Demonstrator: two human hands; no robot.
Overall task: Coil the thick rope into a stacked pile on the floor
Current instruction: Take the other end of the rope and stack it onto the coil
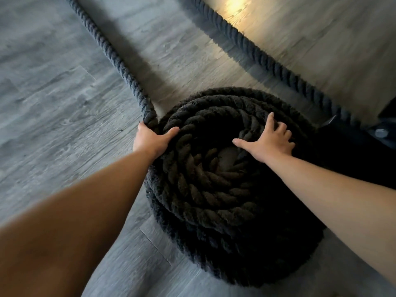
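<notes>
Rope (214, 189) coiled in a stacked round pile (225, 221) on the grey plank floor (53, 103), small gap at its centre. Left hand (150, 139) grips the rope at the pile's left edge, where a loose run (107, 46) leads off to the far left; thumb lies over the top turn. Right hand (272, 140) rests on the pile's right side, fingers spread and straight, holding nothing. Second run (257, 50) crosses the floor behind the pile.

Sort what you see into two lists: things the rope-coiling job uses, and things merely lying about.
Job: coiled pile; loose rope; left hand gripping it; right hand pressing the pile.
Lying about: dark bolted fitting; far rope length, possibly the same rope.
</notes>
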